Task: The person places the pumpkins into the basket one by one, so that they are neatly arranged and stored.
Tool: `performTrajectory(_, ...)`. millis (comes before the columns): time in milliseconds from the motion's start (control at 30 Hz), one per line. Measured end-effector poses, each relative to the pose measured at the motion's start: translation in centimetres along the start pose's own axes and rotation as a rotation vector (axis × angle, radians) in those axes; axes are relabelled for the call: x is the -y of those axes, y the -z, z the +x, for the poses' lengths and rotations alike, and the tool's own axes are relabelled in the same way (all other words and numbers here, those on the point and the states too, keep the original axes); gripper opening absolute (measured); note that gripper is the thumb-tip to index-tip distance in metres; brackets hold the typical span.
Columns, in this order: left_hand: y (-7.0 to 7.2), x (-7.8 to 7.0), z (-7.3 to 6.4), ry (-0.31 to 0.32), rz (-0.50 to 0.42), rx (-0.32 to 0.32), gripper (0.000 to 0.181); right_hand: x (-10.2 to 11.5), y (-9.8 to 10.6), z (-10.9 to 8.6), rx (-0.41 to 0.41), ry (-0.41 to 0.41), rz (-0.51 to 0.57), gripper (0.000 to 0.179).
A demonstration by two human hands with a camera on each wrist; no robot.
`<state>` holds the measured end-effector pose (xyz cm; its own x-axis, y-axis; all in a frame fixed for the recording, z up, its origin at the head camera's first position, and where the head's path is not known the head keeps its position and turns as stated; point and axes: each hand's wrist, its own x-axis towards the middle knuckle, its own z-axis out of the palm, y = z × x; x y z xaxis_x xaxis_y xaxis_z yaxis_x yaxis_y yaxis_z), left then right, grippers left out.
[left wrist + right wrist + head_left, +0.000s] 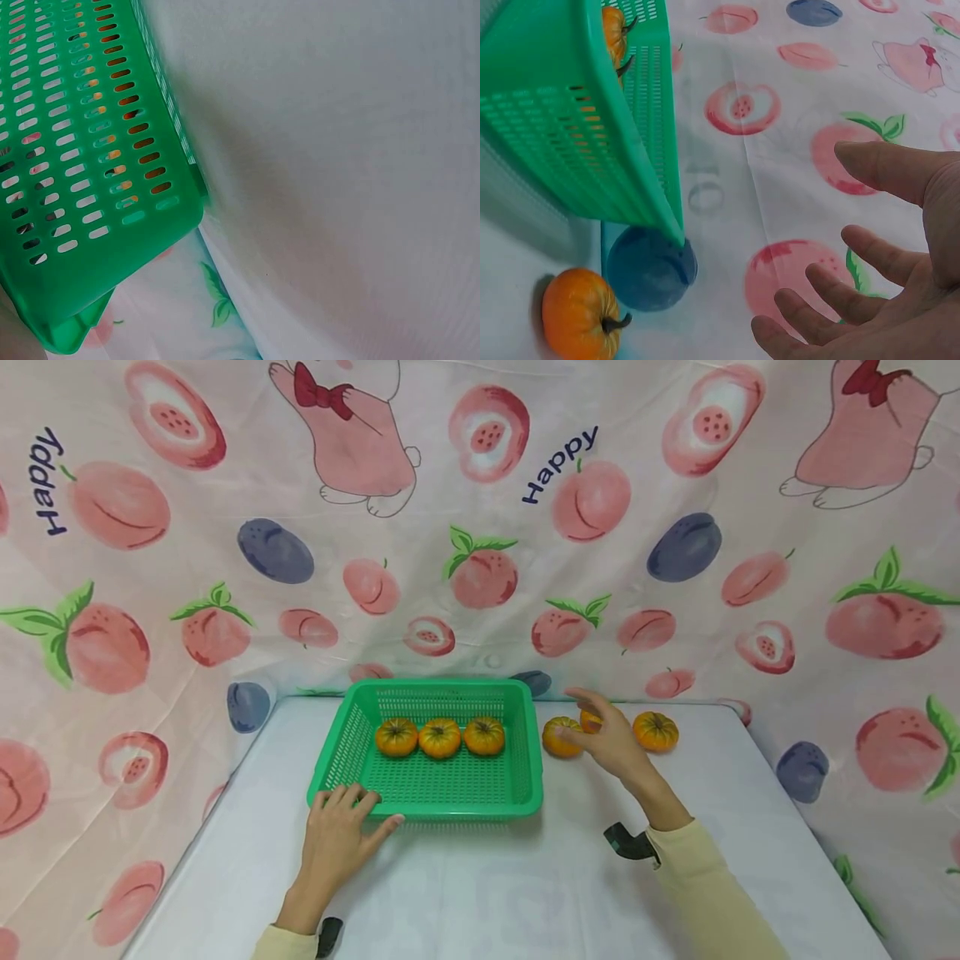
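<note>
A green plastic basket (423,813) stands on the table with three small orange pumpkins (439,740) in a row inside. My left hand (335,837) rests its fingers on the basket's front left rim, thumb spread away to the right. To the right of the basket my right hand (611,742) hovers with thumb and fingers apart and nothing held. Nearest to it lies a pumpkin (557,742), which its thumb overlaps in the head view. Another pumpkin (589,721) is partly hidden behind the hand. A further pumpkin (656,732) sits to its right. The right wrist view shows the right hand's palm and spread fingers (851,300).
White cloth covers the table (480,893). A fruit-printed cloth (420,577) hangs behind and along both sides, meeting the table's back edge just behind the basket and pumpkins. A dark wrist-camera mount (630,843) juts from the right sleeve.
</note>
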<state>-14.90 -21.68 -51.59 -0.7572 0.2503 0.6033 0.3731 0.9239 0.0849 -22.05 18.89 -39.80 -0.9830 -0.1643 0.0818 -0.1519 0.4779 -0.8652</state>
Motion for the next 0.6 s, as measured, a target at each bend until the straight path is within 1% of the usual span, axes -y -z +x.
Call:
performTrajectory(133,0.0,0.0,0.0,0.002,-0.006,-0.001,0.044,-0.5,0.6,-0.3,-0.005,-0.009,-0.015,0.064)
performTrajectory(400,0.1,0.0,0.1,0.004,-0.001,-0.009,0.043,-2.0,1.5,-0.8,-0.014,-0.029,0.027,0.067)
performTrajectory(600,0.3,-0.1,0.1,-0.001,0.002,-0.009,0.043,-2.9,2.2,-1.6,-0.025,-0.038,-0.027,0.064)
